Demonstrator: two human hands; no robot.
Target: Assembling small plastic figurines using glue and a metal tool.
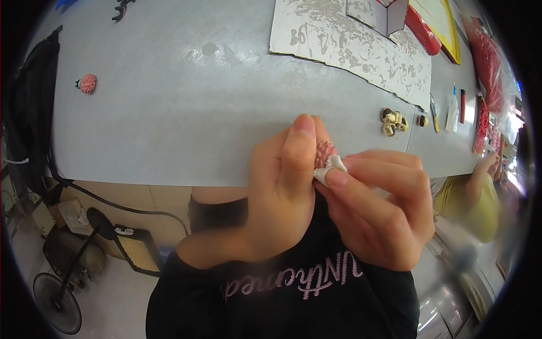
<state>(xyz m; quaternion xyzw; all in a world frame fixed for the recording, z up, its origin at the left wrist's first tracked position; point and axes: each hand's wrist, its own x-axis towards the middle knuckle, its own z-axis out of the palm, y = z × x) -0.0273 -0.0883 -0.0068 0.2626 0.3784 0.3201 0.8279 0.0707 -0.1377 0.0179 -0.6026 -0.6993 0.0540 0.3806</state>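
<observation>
At the far left, a black bag (31, 101) is hanging by the edge of the grey table (169, 113), and a black fan (57, 302) is standing on the floor below. Farther in, a small pink ornament (88, 84) with a dark top is lying alone on the table, and a dark curved thing (121, 10) is resting near the upper edge of the view. Near the middle, the left hand (279, 175) is curling its fingers closely around a bumpy pink piece (324, 151), which is showing between the two hands, just over the table's near edge. A crumpled white scrap (331, 168) is covering the lower end of that piece; its material is too unclear to tell. The right hand (387, 206) is pinching the scrap between thumb and forefinger, pressing it against the pink piece. Beyond the hands, a patchy white board (350, 53) is lying flat. To the right, cream and brown pieces (394, 121) are sitting in a cluster, a yellow-handled knife (435, 118) and a blue-tipped bottle (453, 114) are lying past them, and another person in yellow (471, 209) is sitting at the far right.
</observation>
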